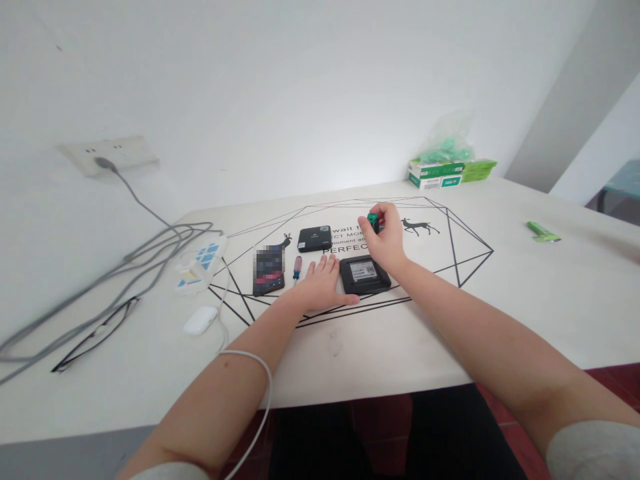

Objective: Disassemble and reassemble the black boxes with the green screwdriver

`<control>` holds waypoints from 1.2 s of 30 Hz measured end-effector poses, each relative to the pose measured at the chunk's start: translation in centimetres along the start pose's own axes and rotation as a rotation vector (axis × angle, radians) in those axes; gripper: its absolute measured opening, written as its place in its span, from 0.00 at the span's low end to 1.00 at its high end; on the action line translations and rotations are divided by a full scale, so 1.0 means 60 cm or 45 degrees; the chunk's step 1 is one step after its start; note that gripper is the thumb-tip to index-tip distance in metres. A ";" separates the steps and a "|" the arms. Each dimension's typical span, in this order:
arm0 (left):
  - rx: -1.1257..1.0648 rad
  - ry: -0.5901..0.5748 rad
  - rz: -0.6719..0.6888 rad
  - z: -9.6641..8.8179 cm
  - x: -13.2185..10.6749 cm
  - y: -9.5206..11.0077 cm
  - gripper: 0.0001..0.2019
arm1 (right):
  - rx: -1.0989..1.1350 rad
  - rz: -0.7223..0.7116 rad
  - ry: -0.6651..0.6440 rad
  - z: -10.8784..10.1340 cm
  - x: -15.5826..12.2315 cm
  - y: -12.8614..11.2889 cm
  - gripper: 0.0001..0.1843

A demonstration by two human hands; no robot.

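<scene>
My left hand (325, 288) lies flat on the table with its fingers spread, its thumb at the near left corner of a square black plastic box (366, 275) that has a white label facing up. Just beyond that box, my right hand (389, 235) is closed around a small green object (372, 220); the fingers hide most of it. Left of my left hand is a small screwdriver (297, 265) with a red and blue see-through handle. A second flat black box (315, 238) rests behind the screwdriver. A phone (269, 270) lies at the left of the group.
To the left are a power strip (203, 263), a white earbud case (201, 321), eyeglasses (97, 333) and looped grey cable (140, 260). A white cord crosses my left forearm. Green and white boxes (435, 175) stand against the wall; a green packet (543, 231) lies far right.
</scene>
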State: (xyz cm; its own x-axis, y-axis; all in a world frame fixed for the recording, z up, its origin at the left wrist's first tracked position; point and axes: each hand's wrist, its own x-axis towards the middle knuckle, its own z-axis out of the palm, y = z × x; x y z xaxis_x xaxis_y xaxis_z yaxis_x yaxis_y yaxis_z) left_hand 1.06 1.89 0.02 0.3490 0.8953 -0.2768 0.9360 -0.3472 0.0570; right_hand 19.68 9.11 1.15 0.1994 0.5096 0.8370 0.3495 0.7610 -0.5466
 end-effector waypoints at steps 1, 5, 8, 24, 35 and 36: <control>0.001 -0.002 0.001 0.000 0.000 0.000 0.64 | 0.012 0.006 -0.008 0.001 0.000 0.000 0.10; 0.006 -0.010 -0.001 0.000 -0.001 0.001 0.64 | 0.006 0.058 -0.062 0.001 -0.002 -0.003 0.13; 0.010 0.002 -0.002 0.002 0.000 -0.001 0.63 | -0.019 0.113 -0.006 -0.004 0.006 -0.002 0.14; -0.026 -0.010 0.031 0.005 0.000 -0.007 0.63 | -1.139 0.847 -0.972 -0.061 0.047 0.090 0.19; -0.080 0.013 0.043 0.007 0.002 -0.010 0.64 | -1.408 0.614 -1.225 -0.052 0.042 0.047 0.26; -0.095 0.024 0.045 0.004 0.000 -0.008 0.64 | -1.410 0.518 -1.237 -0.047 0.040 0.033 0.27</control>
State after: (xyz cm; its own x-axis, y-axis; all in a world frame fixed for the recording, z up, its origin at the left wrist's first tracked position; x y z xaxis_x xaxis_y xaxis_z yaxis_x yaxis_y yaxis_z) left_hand 0.60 1.98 -0.26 0.3819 0.8882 -0.2553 0.9236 -0.3574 0.1382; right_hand 23.42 10.71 2.15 -0.0567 0.9967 0.0584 0.9961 0.0605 -0.0648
